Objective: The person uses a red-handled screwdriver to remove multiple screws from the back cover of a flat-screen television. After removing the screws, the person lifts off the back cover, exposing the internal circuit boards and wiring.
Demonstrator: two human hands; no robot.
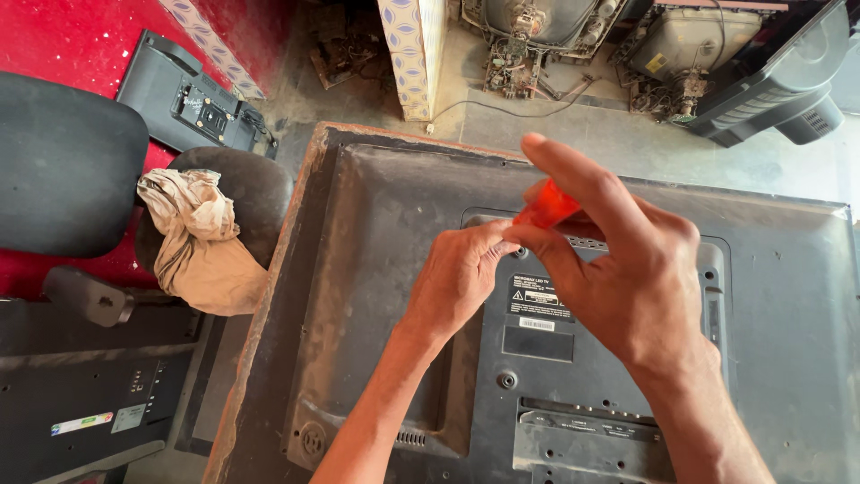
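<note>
Head view: both hands [546, 269] pinch an orange screwdriver [546, 206].

Two bare hands, the left hand [459, 273] and the right hand [627, 269], share one translucent orange screwdriver handle [546, 206]. One large dusty black flat-panel television back [376, 233] lies face down. One crumpled beige cloth [197, 237] rests on one dark round stool seat [255, 184]. Two opened old tube television sets [537, 27] stand on the floor beyond.
</note>
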